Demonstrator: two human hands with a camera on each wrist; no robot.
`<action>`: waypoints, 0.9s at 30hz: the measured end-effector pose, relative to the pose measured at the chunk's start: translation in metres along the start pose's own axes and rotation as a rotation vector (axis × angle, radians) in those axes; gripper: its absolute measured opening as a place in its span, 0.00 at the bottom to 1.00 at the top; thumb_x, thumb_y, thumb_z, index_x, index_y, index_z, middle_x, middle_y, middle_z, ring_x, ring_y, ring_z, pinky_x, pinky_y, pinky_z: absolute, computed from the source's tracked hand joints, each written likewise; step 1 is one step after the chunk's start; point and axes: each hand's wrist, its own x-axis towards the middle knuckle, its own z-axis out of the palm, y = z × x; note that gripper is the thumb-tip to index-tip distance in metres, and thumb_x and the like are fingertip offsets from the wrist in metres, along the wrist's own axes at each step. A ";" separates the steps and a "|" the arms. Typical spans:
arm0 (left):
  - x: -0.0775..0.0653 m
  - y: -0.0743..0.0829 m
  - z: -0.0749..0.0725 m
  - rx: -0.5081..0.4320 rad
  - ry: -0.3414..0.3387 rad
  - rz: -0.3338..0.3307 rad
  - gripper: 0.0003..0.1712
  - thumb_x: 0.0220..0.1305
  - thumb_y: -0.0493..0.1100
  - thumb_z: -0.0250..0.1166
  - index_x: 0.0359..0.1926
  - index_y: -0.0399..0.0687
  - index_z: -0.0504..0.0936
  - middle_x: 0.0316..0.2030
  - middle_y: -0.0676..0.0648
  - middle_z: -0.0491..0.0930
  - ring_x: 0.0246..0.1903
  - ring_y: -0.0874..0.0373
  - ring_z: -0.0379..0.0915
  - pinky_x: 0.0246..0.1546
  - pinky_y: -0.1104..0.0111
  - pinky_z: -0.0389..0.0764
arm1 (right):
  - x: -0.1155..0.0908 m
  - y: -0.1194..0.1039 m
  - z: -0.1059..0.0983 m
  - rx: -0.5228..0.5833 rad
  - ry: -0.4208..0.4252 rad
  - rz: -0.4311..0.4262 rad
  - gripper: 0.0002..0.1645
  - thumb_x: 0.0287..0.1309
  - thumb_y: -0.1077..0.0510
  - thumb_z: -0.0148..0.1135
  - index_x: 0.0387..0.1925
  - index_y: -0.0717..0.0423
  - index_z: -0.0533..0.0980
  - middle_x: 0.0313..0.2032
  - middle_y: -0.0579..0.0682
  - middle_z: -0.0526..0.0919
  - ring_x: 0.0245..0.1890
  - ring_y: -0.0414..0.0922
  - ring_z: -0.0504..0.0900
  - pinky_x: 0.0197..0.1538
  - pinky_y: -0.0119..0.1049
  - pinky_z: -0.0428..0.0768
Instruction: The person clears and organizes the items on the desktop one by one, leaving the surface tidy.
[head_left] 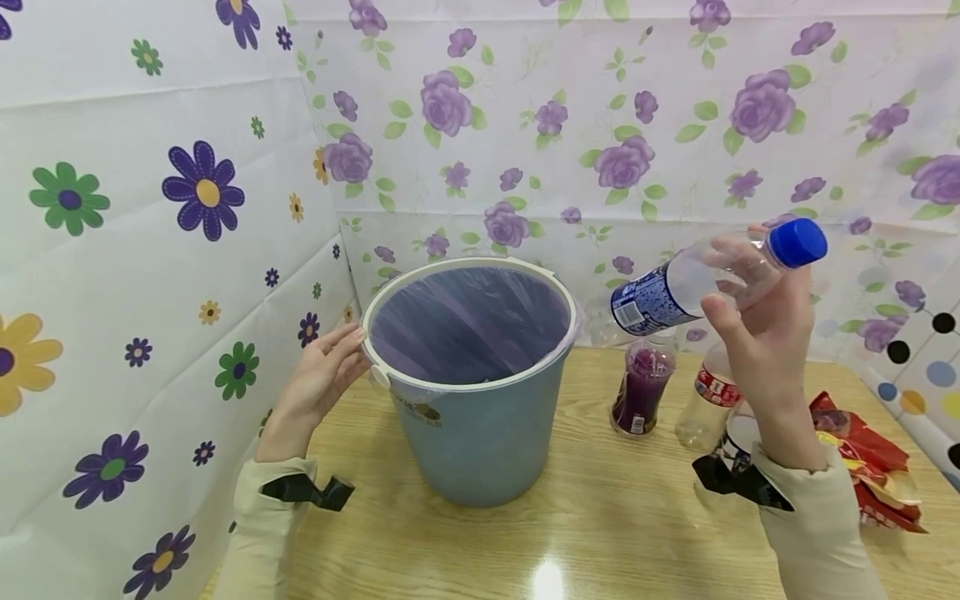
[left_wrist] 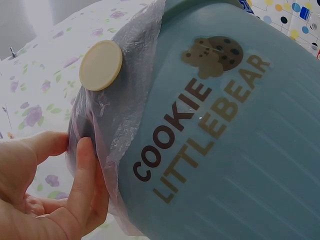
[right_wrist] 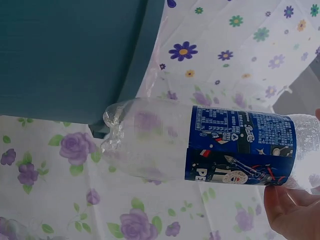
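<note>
A pale blue bin [head_left: 480, 442] with a cream rim stands on the table, lined with a translucent plastic bag [head_left: 465, 325]. At its left side my left hand [head_left: 326, 371] touches the rim with its fingertips. The left wrist view shows the fingers [left_wrist: 86, 160] against the liner, below a round cream knob [left_wrist: 101, 65]. My right hand [head_left: 776, 325] grips a clear plastic bottle [head_left: 693, 283] near its blue cap [head_left: 798, 242]. The bottle looks drained and is tilted, its base pointing down toward the bin's right rim; a blue label [right_wrist: 242, 145] wraps its middle.
Right of the bin stand a purple bottle [head_left: 642, 387] and a clear bottle with a red label [head_left: 712, 396]. Another bottle [head_left: 737, 437] is partly hidden by my right wrist. A crumpled red snack bag [head_left: 870, 467] lies at the far right. Flowered cloth [head_left: 540, 125] hangs behind.
</note>
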 end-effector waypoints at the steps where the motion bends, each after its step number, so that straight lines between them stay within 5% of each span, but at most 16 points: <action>1: 0.000 0.000 0.000 0.000 0.001 -0.001 0.39 0.72 0.44 0.54 0.73 0.30 0.48 0.47 0.57 0.77 0.44 0.70 0.78 0.49 0.81 0.79 | 0.001 -0.001 0.000 0.000 0.005 -0.002 0.41 0.50 0.62 0.73 0.62 0.69 0.62 0.51 0.60 0.80 0.50 0.50 0.80 0.50 0.32 0.79; 27: 0.000 0.000 -0.001 -0.012 -0.014 -0.002 0.40 0.72 0.44 0.54 0.73 0.31 0.46 0.46 0.57 0.77 0.44 0.70 0.78 0.49 0.81 0.79 | 0.016 -0.014 0.011 0.020 0.086 -0.013 0.45 0.46 0.58 0.76 0.61 0.68 0.62 0.49 0.60 0.81 0.49 0.52 0.80 0.51 0.33 0.78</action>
